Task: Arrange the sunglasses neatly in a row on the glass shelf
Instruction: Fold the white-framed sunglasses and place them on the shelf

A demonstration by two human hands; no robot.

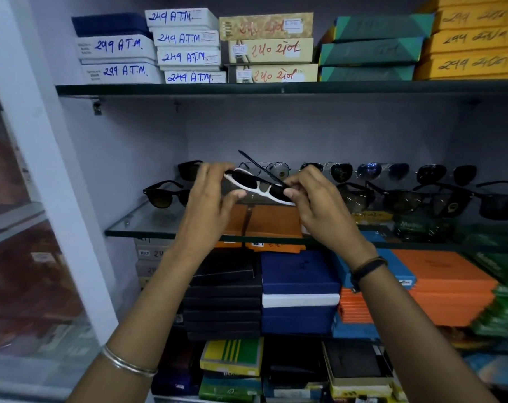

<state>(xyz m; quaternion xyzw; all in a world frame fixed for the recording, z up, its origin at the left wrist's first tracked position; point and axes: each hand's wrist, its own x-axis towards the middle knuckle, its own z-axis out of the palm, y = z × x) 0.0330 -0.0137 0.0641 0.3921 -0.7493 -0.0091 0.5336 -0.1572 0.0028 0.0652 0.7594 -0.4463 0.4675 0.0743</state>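
A person stands at a shop display, both arms raised to a glass shelf point(148, 228) at chest height. Between the hands is a pair of white-framed sunglasses point(258, 187) with dark lenses, held level and just above the shelf's middle. The left hand point(209, 196) pinches one end of the frame, fingers closed on it; the right hand point(313, 199) grips the other end the same way. Holding both ends keeps the pair level and fingers off the lenses — likely so it can be lowered square into the line.

Other sunglasses already sit on the shelf. A dark-framed pair point(167, 193) rests near the left front edge, another dark pair point(190, 170) behind it towards the back. Along the back edge to the right runs a row of aviator sunglasses point(338, 171), and a second line of black-framed pairs point(438, 199) stands nearer the front right edge. The centre looks like the gap left to fill.

Above, a higher shelf carries stacked boxes with handwritten labels point(188, 56); below the glass, more boxes in blue, orange and black point(299, 286) are piled up.
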